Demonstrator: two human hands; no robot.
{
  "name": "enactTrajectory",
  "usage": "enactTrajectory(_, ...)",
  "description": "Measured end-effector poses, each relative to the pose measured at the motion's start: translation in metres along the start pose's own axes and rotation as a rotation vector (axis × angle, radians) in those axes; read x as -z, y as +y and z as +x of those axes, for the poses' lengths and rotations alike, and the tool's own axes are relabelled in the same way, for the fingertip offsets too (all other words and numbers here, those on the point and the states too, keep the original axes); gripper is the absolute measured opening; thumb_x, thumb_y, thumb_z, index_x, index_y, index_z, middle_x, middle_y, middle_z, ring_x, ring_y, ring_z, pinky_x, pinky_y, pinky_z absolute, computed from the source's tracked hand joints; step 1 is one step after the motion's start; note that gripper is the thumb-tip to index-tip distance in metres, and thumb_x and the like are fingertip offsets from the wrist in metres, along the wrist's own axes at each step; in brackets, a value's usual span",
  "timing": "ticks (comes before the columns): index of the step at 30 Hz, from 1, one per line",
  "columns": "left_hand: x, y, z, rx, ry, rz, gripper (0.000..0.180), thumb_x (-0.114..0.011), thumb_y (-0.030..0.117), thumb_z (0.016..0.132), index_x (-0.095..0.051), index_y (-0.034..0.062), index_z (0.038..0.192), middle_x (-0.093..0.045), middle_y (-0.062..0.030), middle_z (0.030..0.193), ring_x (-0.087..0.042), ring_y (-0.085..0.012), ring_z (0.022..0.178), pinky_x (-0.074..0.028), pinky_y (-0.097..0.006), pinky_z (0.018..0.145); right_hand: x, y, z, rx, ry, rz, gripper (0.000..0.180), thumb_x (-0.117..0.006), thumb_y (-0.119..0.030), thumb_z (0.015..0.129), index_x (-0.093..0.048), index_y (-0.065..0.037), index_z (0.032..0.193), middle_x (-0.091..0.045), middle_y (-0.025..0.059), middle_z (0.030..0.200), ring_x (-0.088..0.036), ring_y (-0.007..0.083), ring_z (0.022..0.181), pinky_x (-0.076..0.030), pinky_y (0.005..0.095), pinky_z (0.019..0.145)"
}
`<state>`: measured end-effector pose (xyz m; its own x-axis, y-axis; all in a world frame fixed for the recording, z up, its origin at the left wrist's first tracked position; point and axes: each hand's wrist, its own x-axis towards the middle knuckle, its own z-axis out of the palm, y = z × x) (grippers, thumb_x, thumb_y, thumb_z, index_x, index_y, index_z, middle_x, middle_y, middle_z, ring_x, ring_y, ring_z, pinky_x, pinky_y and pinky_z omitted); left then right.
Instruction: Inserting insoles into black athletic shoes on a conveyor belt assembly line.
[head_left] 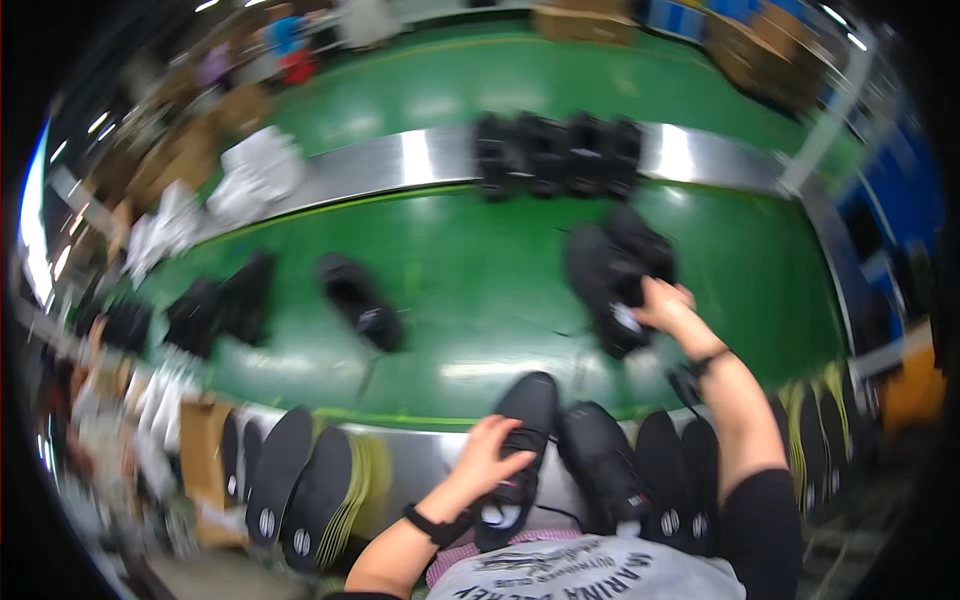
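My left hand (487,462) is closed around the middle of a black shoe (533,398), which stands on the metal ledge close to my body. Beside it on the right is another black shoe (600,445) that no hand touches. Farther out, my right hand (664,304) grips a black shoe (598,275) on the green belt (480,290); its fingertips are partly hidden by the shoe. A second black shoe (640,236) lies right against that one. Both wrists wear dark bands.
A single black shoe (360,300) lies left on the belt, with dark shoes (220,305) beyond it. Several black shoes (560,155) line the far metal rail (385,160). Stacked black insoles (322,495) lean along the near ledge. White bags (255,170) and cardboard boxes (765,55) stand farther off.
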<state>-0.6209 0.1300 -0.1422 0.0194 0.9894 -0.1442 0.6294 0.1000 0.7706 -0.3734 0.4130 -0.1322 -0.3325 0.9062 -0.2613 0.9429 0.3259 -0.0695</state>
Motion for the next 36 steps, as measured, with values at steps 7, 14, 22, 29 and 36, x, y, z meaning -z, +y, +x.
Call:
enactTrajectory(7, -0.01, 0.008, 0.006, 0.071, -0.059, -0.062, 0.057, -0.07, 0.032, 0.068, -0.05, 0.0077, 0.115, -0.038, -0.022, 0.124, -0.037, -0.0356, 0.115, -0.033, -0.04, 0.095, -0.017, 0.014, 0.005, -0.328, 0.004, 0.065, 0.039, -0.06, -0.024, 0.071, -0.046, -0.006, 0.103, -0.063, 0.0123, 0.094, -0.06, 0.0261, 0.092, -0.039, 0.0393, 0.082)
enactTrajectory(14, -0.006, 0.004, -0.007, 0.089, -0.047, -0.053, 0.056, -0.07, 0.031, 0.067, -0.051, 0.0072, 0.114, -0.038, -0.0223, 0.124, -0.037, -0.0356, 0.115, -0.033, -0.039, 0.095, -0.014, 0.084, -0.012, -0.656, 0.075, 0.051, 0.055, -0.051, -0.022, 0.074, -0.032, -0.002, 0.122, -0.059, 0.0144, 0.106, -0.058, 0.0248, 0.098, -0.039, 0.0393, 0.084)
enactTrajectory(22, -0.009, -0.002, 0.002, 0.024, -0.027, -0.059, 0.054, -0.072, 0.023, 0.065, -0.051, 0.0072, 0.111, -0.041, -0.0205, 0.121, -0.04, -0.0349, 0.112, -0.034, -0.039, 0.095, 0.019, 0.228, -0.092, -0.674, 0.319, 0.025, 0.046, -0.054, -0.036, 0.077, -0.045, -0.015, 0.116, -0.055, 0.009, 0.113, -0.05, 0.0259, 0.108, -0.033, 0.0506, 0.087)
enactTrajectory(29, -0.014, 0.001, 0.007, 0.081, -0.082, -0.159, 0.053, -0.065, 0.018, 0.074, -0.043, 0.0039, 0.12, -0.042, -0.0165, 0.12, -0.042, -0.0263, 0.112, -0.033, -0.033, 0.095, 0.006, 0.186, -0.18, -0.25, 0.34, 0.309, 0.039, -0.061, -0.03, 0.074, -0.053, -0.007, 0.105, -0.056, 0.0125, 0.105, -0.053, 0.0278, 0.099, -0.042, 0.0371, 0.084)
enactTrajectory(36, 0.001, -0.003, -0.039, 0.28, -0.189, -0.608, 0.08, -0.065, 0.023, 0.074, -0.016, 0.0054, 0.135, -0.033, -0.016, 0.129, -0.034, -0.0229, 0.118, -0.03, -0.032, 0.097, -0.027, 0.09, -0.313, -0.228, -0.024, 0.817, 0.026, -0.058, -0.016, 0.08, -0.053, -0.002, 0.102, -0.06, 0.0087, 0.092, -0.057, 0.0146, 0.081, -0.047, 0.0288, 0.071)
